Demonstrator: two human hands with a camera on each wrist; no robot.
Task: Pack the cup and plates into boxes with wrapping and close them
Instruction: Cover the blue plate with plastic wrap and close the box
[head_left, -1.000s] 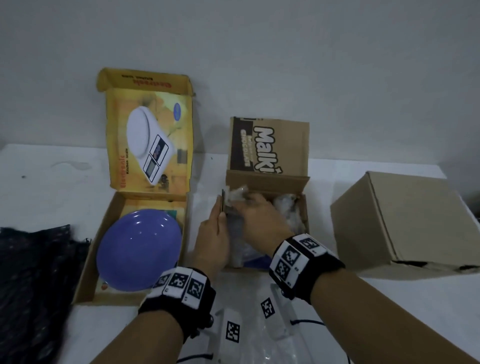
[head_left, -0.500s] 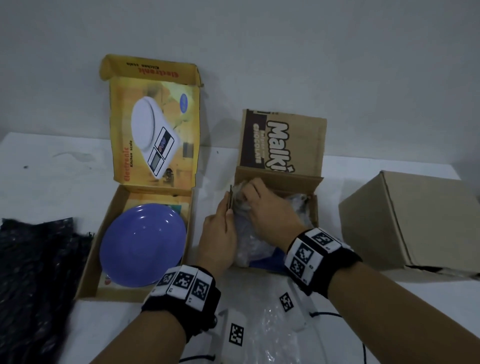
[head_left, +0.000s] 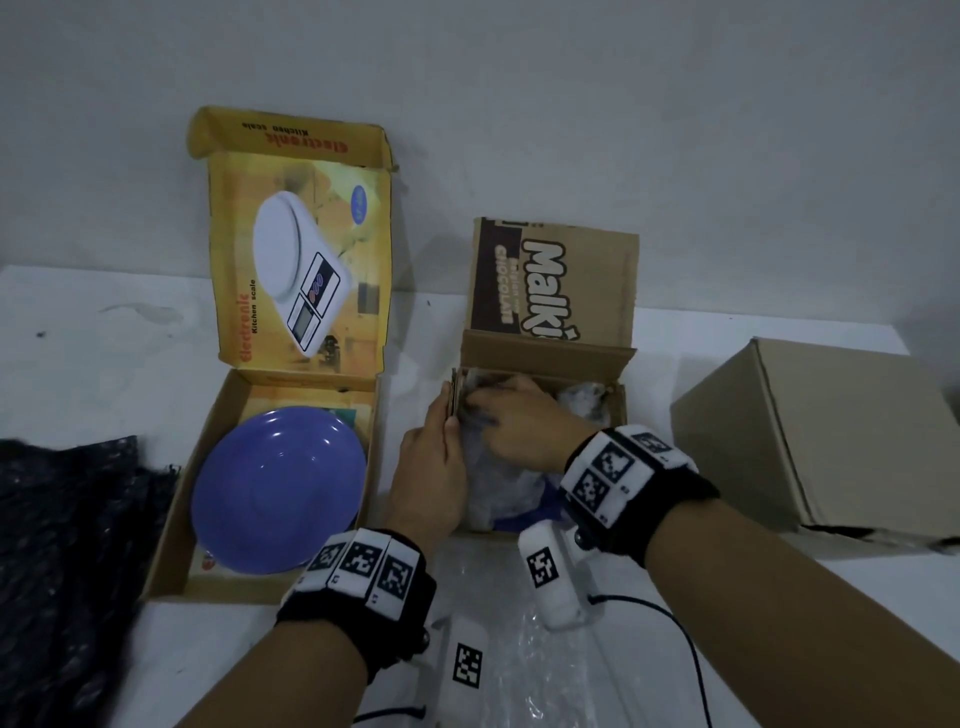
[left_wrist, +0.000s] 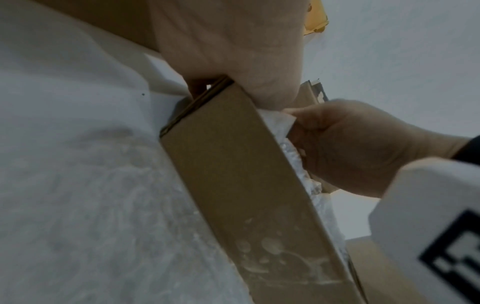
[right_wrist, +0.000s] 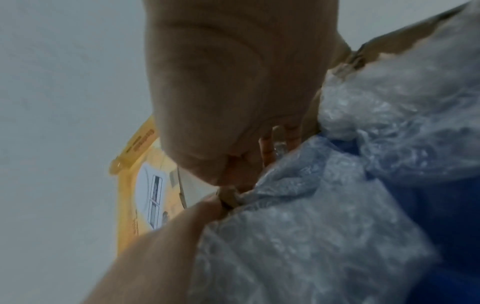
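A brown Malki box (head_left: 540, 358) stands open in the middle of the table. It holds a bundle of clear bubble wrap (head_left: 498, 483) with something blue (head_left: 524, 519) showing at its near edge; whether that is the cup I cannot tell. My left hand (head_left: 448, 421) pinches the box's left side wall (left_wrist: 233, 185), thumb inside, fingers outside. My right hand (head_left: 483, 410) is inside the box, fingers curled on the bubble wrap (right_wrist: 311, 226) against that wall. A purple plate (head_left: 280, 488) lies unwrapped in the open yellow scale box (head_left: 218, 447).
A closed plain cardboard box (head_left: 821, 436) sits at the right. Black bubble wrap (head_left: 67, 545) lies at the left edge. A clear bubble wrap sheet (head_left: 519, 654) lies at the table's near edge. Both open lids lean toward the wall behind.
My right hand has slid left and deeper into the Malki box, pushing the wrap toward the left wall. My left hand keeps its grip on that wall.
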